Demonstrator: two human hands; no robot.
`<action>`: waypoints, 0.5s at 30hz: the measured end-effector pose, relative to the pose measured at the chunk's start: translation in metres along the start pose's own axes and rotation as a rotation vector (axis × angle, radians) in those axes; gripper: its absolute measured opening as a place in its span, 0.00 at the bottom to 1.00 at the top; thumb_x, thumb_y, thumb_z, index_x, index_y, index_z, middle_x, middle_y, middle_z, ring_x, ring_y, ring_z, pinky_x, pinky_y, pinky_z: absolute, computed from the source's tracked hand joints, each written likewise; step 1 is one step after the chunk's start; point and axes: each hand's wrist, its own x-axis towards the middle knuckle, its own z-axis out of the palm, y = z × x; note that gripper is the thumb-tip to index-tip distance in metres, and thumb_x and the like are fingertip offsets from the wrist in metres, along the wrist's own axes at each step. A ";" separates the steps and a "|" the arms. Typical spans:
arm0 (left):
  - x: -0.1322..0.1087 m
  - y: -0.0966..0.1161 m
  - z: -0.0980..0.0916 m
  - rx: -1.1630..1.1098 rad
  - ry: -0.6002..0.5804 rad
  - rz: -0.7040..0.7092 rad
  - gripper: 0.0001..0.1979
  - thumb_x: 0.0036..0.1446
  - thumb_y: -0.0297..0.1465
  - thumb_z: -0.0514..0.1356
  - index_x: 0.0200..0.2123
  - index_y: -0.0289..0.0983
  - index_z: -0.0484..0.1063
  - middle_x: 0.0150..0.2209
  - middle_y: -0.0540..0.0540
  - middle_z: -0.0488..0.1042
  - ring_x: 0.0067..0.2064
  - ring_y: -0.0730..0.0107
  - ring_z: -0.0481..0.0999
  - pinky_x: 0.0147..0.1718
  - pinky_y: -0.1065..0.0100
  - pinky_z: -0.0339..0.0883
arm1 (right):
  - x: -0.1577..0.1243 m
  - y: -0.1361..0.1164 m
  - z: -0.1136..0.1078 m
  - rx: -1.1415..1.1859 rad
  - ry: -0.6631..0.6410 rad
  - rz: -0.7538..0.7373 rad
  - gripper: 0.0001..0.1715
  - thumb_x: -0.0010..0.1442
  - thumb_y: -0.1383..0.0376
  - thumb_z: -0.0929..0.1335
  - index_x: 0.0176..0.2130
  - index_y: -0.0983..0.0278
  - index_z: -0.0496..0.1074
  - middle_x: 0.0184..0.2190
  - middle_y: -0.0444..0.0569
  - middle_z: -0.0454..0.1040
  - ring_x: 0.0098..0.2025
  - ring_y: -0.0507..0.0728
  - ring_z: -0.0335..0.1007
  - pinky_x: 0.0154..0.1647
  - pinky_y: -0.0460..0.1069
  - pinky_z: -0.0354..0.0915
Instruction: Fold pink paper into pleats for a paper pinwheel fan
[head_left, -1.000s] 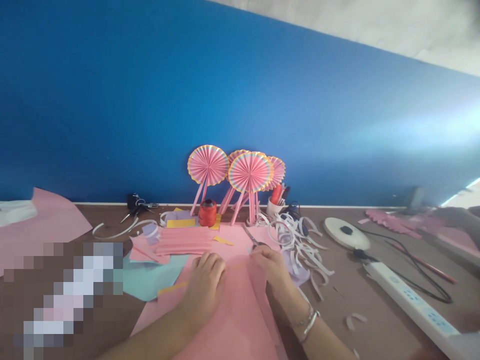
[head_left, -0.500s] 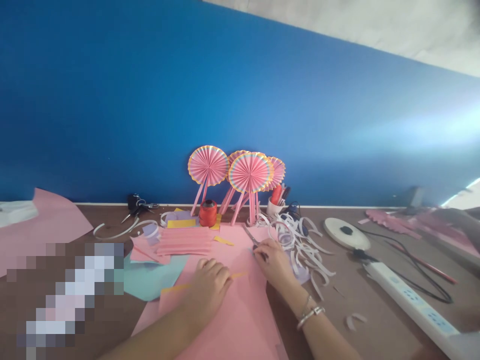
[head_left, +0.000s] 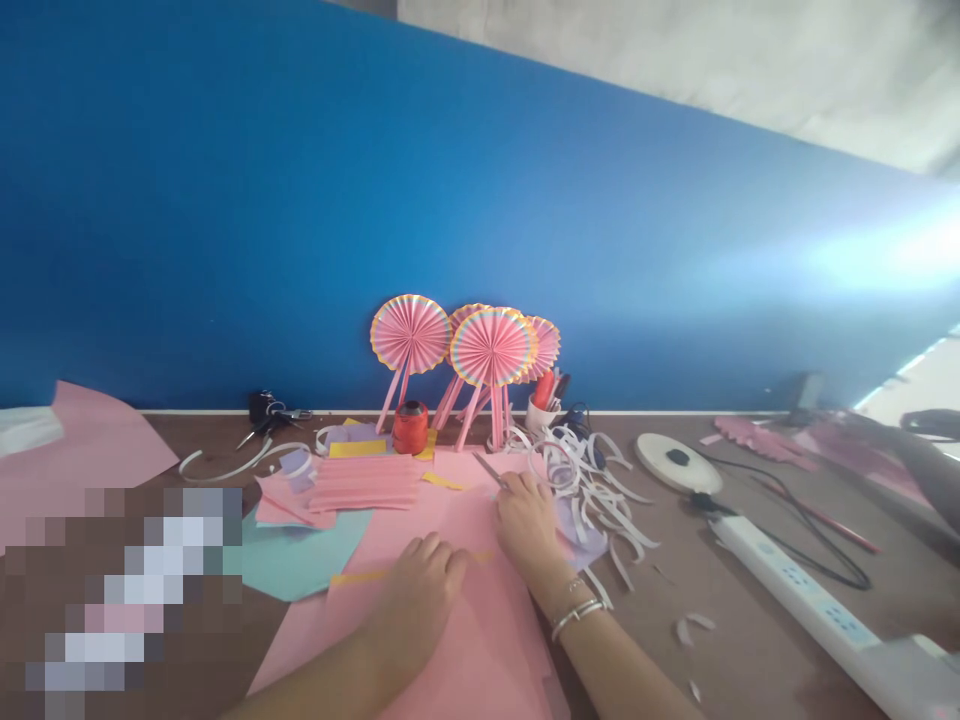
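Brown table (head_left: 727,640) below, blue wall (head_left: 225,200) behind, and centre stage it's pink paper (head_left: 495,640), spread beneath both hands! Left hand (head_left: 420,590) lies across it, fingers loosely bent, underside hidden, so no telling if it grips anything. Right hand (head_left: 527,518) curls over the scissors (head_left: 489,468), blade poking out, its hold hidden. Farther back, a white cup (head_left: 540,414) carries something red (head_left: 544,388) and something dark (head_left: 562,385), right behind curly white strips (head_left: 589,490)!

Craft workspace with paper fans (head_left: 493,346)
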 end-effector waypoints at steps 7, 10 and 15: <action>-0.001 0.002 -0.002 0.014 -0.026 0.007 0.13 0.57 0.18 0.48 0.38 0.35 0.69 0.39 0.42 0.70 0.40 0.58 0.67 0.39 0.58 0.61 | 0.001 0.013 0.011 0.179 0.085 0.052 0.11 0.58 0.66 0.64 0.35 0.65 0.76 0.44 0.54 0.72 0.47 0.62 0.61 0.49 0.54 0.53; 0.000 0.002 -0.001 0.024 -0.028 0.002 0.13 0.56 0.18 0.48 0.37 0.35 0.69 0.38 0.41 0.70 0.39 0.57 0.67 0.38 0.57 0.61 | 0.004 0.016 0.016 0.243 0.119 0.067 0.11 0.57 0.68 0.64 0.31 0.64 0.77 0.43 0.54 0.73 0.46 0.62 0.63 0.49 0.54 0.54; 0.001 0.003 0.000 0.008 -0.021 -0.015 0.13 0.55 0.17 0.48 0.36 0.35 0.69 0.38 0.42 0.69 0.39 0.59 0.67 0.37 0.59 0.61 | 0.006 0.017 0.028 0.299 0.149 0.139 0.11 0.54 0.70 0.64 0.27 0.62 0.76 0.43 0.53 0.74 0.46 0.62 0.64 0.48 0.54 0.55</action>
